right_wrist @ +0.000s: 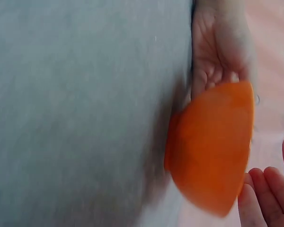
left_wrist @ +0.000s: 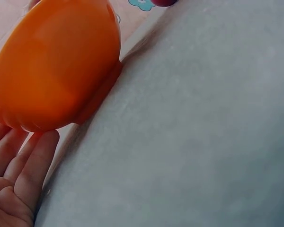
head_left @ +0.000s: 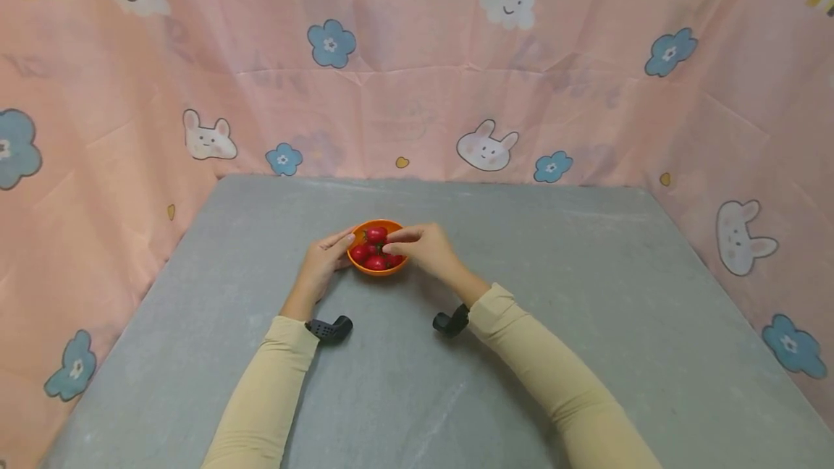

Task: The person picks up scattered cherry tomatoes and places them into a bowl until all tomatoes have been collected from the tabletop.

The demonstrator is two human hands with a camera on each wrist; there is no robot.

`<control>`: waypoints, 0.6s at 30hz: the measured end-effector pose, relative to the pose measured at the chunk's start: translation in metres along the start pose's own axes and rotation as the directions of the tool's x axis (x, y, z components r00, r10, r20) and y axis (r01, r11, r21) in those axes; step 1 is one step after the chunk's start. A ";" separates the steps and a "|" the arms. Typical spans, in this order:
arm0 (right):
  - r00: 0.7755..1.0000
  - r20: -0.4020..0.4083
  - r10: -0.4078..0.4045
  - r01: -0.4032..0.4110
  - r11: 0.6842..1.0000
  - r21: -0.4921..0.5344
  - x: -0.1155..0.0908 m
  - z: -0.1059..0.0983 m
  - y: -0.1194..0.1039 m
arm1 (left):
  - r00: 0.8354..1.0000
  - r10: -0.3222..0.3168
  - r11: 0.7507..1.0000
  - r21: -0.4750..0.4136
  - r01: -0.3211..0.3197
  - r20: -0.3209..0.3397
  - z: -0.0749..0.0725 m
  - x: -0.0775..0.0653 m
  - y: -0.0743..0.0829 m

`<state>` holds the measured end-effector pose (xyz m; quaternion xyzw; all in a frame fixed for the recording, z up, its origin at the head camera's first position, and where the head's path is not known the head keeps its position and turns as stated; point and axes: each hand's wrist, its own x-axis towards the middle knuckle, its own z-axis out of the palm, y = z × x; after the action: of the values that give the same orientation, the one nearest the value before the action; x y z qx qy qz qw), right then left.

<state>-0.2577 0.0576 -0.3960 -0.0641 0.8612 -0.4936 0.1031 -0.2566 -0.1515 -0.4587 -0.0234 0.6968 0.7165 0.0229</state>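
Observation:
An orange bowl (head_left: 379, 273) stands on the grey table, holding several small glossy red tomatoes (head_left: 376, 263) with bits of green. From the left side my left hand (head_left: 321, 260) holds the bowl, thumb at the rim and fingers against its outer wall. In the left wrist view those fingers (left_wrist: 38, 161) touch the bowl's underside. My right hand (head_left: 426, 246) is over the bowl's right rim, its thumb and fingers reaching above the tomatoes. The right wrist view shows a gap between its thumb and fingers (right_wrist: 270, 194), with nothing visible there.
Part of a round red thing (left_wrist: 164, 1) shows at the top edge of the left wrist view. The grey table (head_left: 554, 295) is bordered by a pink printed cloth (head_left: 404, 107) at the back and sides. A black wrist camera (head_left: 331, 329) sits on each wrist.

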 end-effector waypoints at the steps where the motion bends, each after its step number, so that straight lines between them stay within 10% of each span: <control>1: 1.000 -0.009 0.002 -0.001 1.000 0.016 -0.001 -0.004 0.001 | 1.000 -0.001 1.000 -0.001 0.001 0.000 0.000 0.000 0.000; 18: 0.999 0.032 0.044 -0.044 0.999 0.000 -0.006 -0.062 0.037 | 1.000 -0.006 1.000 -0.019 0.006 -0.001 0.000 0.000 -0.001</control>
<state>-0.2665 0.1295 -0.3973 -0.0529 0.8605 -0.4903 0.1276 -0.2563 -0.1517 -0.4594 -0.0261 0.6899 0.7230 0.0243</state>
